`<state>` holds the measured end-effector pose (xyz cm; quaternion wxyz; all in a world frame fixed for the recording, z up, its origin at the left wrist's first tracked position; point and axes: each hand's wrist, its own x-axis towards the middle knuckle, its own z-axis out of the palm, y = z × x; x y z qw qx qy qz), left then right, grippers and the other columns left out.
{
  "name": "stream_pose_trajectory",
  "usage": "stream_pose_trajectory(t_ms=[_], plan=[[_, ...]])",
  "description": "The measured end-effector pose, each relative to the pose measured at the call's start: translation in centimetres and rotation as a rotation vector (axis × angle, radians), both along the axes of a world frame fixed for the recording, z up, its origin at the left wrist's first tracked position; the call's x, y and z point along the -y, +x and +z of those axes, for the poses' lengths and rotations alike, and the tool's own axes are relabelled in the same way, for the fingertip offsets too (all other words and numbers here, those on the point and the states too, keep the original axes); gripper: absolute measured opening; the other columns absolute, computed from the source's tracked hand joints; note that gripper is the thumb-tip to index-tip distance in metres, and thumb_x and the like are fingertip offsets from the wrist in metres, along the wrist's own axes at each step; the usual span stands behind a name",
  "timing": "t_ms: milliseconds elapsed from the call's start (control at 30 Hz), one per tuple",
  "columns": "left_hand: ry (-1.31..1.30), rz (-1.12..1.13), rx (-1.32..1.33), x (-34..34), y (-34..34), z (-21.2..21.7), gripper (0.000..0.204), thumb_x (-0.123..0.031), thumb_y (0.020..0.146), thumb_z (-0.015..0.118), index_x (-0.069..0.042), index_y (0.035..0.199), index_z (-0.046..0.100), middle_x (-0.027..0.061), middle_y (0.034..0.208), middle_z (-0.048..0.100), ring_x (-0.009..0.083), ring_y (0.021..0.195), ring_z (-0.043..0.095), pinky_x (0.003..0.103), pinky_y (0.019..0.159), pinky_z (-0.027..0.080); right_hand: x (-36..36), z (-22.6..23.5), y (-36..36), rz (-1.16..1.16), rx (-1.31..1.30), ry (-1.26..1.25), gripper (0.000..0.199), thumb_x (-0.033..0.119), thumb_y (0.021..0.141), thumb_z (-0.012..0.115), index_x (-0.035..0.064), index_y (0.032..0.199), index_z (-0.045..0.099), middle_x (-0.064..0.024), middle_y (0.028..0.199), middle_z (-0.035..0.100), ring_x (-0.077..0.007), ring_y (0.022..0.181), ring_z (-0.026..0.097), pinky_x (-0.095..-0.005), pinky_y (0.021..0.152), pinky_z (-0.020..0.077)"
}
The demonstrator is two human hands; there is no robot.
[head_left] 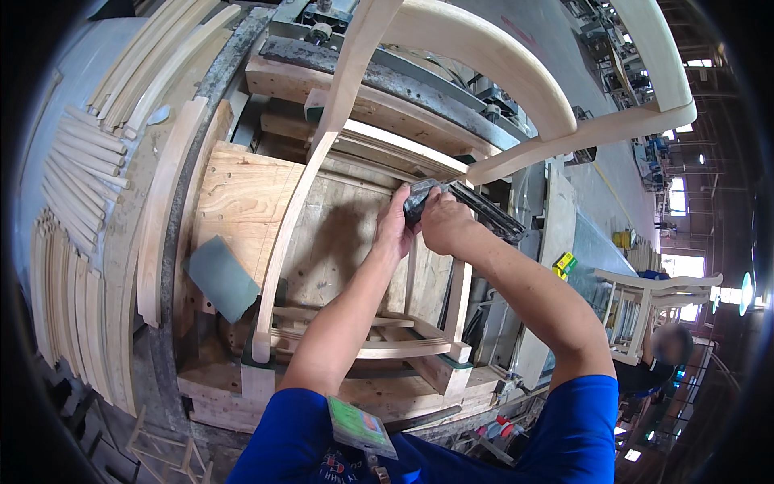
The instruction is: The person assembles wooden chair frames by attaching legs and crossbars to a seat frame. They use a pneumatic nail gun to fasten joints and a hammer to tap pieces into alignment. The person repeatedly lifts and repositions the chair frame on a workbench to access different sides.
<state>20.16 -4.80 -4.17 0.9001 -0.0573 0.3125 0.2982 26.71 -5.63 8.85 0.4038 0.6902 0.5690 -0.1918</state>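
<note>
Left hand (393,222): fingers and thumb closed about the left end of a black tool (496,216). Right hand (445,224): fingers wrapped over the same tool, just right of the left hand; the exact grip is hidden behind the knuckles. The hands are close together. The tool lies over the right part of the chair (343,89), its long body pointing right and slightly near. Contact between tool and wood cannot be confirmed.

The chair is pale, bare wood, lying within a press (282,81) of timber beams and metal rails. Its curved back rises at the far side; the seat frame is on the near side, below the hands.

Left of the chair, a plywood board (246,194) is seen, with a grey-green sheet (224,278) overlapping its near edge. Further left, a bench carries slats (161,60) at the far end and rods (81,177) nearer. A green badge (359,426) hangs at the blue shirt. To the right are a yellow-green box (564,264), another chair (657,282) and, beside it, a co-worker in a dark top.
</note>
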Motion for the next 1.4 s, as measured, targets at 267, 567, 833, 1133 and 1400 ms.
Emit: stream_pose_trajectory(t_ms=[267,567,833,1133,1400], plan=[[0.198,-0.505,0.005,0.2,-5.5,-1.2,0.044,-0.053,0.098,0.065,-0.022,0.130,0.068,0.0015,0.117,0.074,0.0171,0.107,0.070,0.044,0.086,0.058,2.7,3.7,-2.0,0.213,-0.015,-0.094,0.073,0.017,0.097,0.061,-0.0181,0.153,0.029,-0.0350,0.151,0.042,-0.0374,0.114,0.068,-0.0413,0.093,0.0565],[0.005,0.102,-0.197,-2.8,-5.7,-1.2,0.049,-0.052,0.104,0.040,-0.014,0.105,0.070,0.0046,0.097,0.072,0.0203,0.087,0.071,0.038,0.079,0.058,-1.5,1.9,-4.2,0.973,0.096,0.111,0.062,0.018,0.100,0.055,0.0117,0.159,0.039,-0.0197,0.155,0.045,-0.0220,0.099,0.068,-0.0339,0.084,0.0477],[0.098,0.120,-0.202,-7.6,-6.3,-2.4,0.048,-0.051,0.101,0.037,-0.017,0.099,0.070,0.0032,0.094,0.073,0.0213,0.088,0.071,0.039,0.080,0.057,-5.3,1.5,-5.7,0.957,0.146,0.150,0.066,0.020,0.098,0.060,0.0144,0.160,0.039,-0.0179,0.152,0.048,-0.0222,0.104,0.068,-0.0327,0.085,0.0467],[0.066,0.151,-0.208,-7.5,-6.4,-0.7,0.043,-0.046,0.101,0.042,-0.014,0.100,0.069,0.0034,0.091,0.073,0.0195,0.082,0.071,0.038,0.076,0.059,-5.3,2.3,-5.1,0.953,0.050,0.149,0.054,0.023,0.098,0.062,0.0031,0.146,0.050,-0.0195,0.144,0.052,-0.0266,0.106,0.069,-0.0359,0.085,0.0504],[-0.109,0.075,0.001,-2.5,-12.9,1.6,0.065,-0.059,0.106,0.039,-0.004,0.132,0.062,0.0152,0.128,0.070,0.0310,0.117,0.068,0.048,0.103,0.055,-0.2,6.3,-3.7,0.499,-0.383,0.325,0.081,0.008,0.084,0.074,0.0002,0.156,0.038,-0.0263,0.148,0.048,-0.0305,0.097,0.073,-0.0406,0.085,0.0577]])
